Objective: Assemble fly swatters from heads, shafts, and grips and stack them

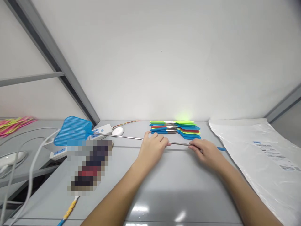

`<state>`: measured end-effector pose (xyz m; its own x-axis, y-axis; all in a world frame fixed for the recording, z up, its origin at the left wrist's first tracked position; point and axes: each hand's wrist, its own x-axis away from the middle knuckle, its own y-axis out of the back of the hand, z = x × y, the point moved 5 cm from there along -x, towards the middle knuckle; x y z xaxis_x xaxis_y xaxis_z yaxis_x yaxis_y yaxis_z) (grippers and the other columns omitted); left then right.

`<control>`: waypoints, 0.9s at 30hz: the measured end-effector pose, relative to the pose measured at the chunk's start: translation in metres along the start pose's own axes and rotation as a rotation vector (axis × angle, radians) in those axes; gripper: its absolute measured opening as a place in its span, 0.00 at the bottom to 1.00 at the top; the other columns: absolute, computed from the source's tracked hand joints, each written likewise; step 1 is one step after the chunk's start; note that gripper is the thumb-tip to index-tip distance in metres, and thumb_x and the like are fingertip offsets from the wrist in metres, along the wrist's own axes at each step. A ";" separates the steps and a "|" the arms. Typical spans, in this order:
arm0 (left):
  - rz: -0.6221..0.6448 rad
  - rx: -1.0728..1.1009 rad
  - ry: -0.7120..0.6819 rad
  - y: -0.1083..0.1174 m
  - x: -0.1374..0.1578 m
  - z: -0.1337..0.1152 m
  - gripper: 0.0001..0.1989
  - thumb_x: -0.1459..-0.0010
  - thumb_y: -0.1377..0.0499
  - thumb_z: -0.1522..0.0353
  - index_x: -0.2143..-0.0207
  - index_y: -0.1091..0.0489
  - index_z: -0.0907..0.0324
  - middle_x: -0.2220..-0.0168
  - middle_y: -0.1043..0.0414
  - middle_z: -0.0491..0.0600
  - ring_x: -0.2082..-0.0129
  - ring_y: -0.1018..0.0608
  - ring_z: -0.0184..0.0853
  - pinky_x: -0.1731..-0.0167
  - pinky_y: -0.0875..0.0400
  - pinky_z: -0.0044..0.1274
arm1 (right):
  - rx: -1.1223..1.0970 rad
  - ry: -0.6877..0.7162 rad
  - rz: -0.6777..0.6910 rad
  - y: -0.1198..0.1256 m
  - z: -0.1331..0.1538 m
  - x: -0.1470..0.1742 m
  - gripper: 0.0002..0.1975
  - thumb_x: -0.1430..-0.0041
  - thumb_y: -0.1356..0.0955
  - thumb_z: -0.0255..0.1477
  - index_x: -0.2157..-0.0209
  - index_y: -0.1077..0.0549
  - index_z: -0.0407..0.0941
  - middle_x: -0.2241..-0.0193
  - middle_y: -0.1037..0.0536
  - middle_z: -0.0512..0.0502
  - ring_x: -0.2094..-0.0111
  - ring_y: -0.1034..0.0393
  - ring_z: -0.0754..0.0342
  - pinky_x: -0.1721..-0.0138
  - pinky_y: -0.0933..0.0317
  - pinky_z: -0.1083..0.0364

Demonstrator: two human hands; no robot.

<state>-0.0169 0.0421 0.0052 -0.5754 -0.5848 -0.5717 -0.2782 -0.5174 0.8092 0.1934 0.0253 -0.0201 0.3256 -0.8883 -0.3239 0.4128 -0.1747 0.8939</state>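
Note:
A blue fly swatter (74,131) with a long thin metal rod lies crosswise in front of me, its slatted head to the left and its blue grip to the right. Around the middle of the rod, my left hand (154,145) is closed. Farther right, near the grip, my right hand (205,151) pinches the same rod. Just behind my hands, several shorter fly swatters (189,131) in blue, green, yellow and red are stacked against the wall, heads to the right.
On the right lies a white plastic mailing bag (246,157) with a printed label. White power strips (102,129), a white round device (118,131) and a blurred-out object (94,166) with a cable sit left. Pink and yellow strands (16,125) lie far left. White cables hang beside the table's left edge.

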 end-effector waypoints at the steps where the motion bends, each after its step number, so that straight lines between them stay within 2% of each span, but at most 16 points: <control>1: -0.006 -0.001 -0.001 -0.002 0.000 -0.003 0.13 0.35 0.50 0.64 0.71 0.33 0.57 0.72 0.30 0.45 0.69 0.32 0.32 0.52 0.46 0.35 | 0.007 -0.003 -0.005 0.002 0.000 0.000 0.16 0.34 0.43 0.37 0.68 0.30 0.47 0.72 0.25 0.48 0.73 0.34 0.54 0.69 0.44 0.55; 8: -0.088 -0.029 -0.037 0.007 -0.009 -0.025 0.11 0.35 0.49 0.66 0.70 0.33 0.58 0.73 0.32 0.46 0.70 0.32 0.32 0.50 0.46 0.37 | 0.093 -0.080 -0.103 0.014 -0.011 0.003 0.20 0.40 0.38 0.47 0.77 0.33 0.47 0.81 0.31 0.52 0.78 0.39 0.56 0.74 0.48 0.57; 12: -0.096 -0.030 -0.037 0.011 -0.012 -0.032 0.10 0.35 0.49 0.65 0.69 0.33 0.58 0.73 0.32 0.45 0.69 0.32 0.32 0.51 0.45 0.36 | 0.132 -0.105 -0.122 0.016 -0.019 0.004 0.23 0.41 0.38 0.49 0.80 0.35 0.47 0.83 0.33 0.53 0.79 0.40 0.57 0.75 0.50 0.57; 17: -0.103 -0.038 -0.001 0.011 -0.008 -0.018 0.09 0.36 0.48 0.65 0.67 0.32 0.57 0.73 0.31 0.46 0.69 0.31 0.33 0.52 0.45 0.35 | 0.173 -0.104 -0.205 0.026 -0.022 0.008 0.23 0.41 0.38 0.49 0.80 0.32 0.47 0.84 0.33 0.53 0.80 0.41 0.57 0.73 0.49 0.56; 22: -0.145 -0.039 0.004 0.023 -0.007 0.000 0.09 0.36 0.48 0.64 0.66 0.31 0.56 0.72 0.29 0.45 0.68 0.30 0.31 0.51 0.44 0.34 | 0.179 -0.124 -0.255 0.027 -0.023 0.009 0.24 0.42 0.38 0.50 0.81 0.33 0.47 0.85 0.34 0.53 0.80 0.41 0.57 0.74 0.51 0.56; 27: -0.167 -0.050 -0.004 0.035 -0.012 -0.004 0.07 0.36 0.48 0.65 0.65 0.32 0.56 0.69 0.28 0.45 0.64 0.29 0.33 0.48 0.46 0.36 | 0.149 -0.108 -0.286 0.022 -0.012 0.005 0.24 0.40 0.39 0.49 0.80 0.33 0.46 0.85 0.33 0.53 0.80 0.40 0.57 0.74 0.52 0.57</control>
<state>-0.0163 0.0284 0.0394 -0.5277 -0.4851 -0.6973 -0.3316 -0.6382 0.6948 0.2140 0.0222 -0.0051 0.1191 -0.8331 -0.5401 0.3426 -0.4761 0.8099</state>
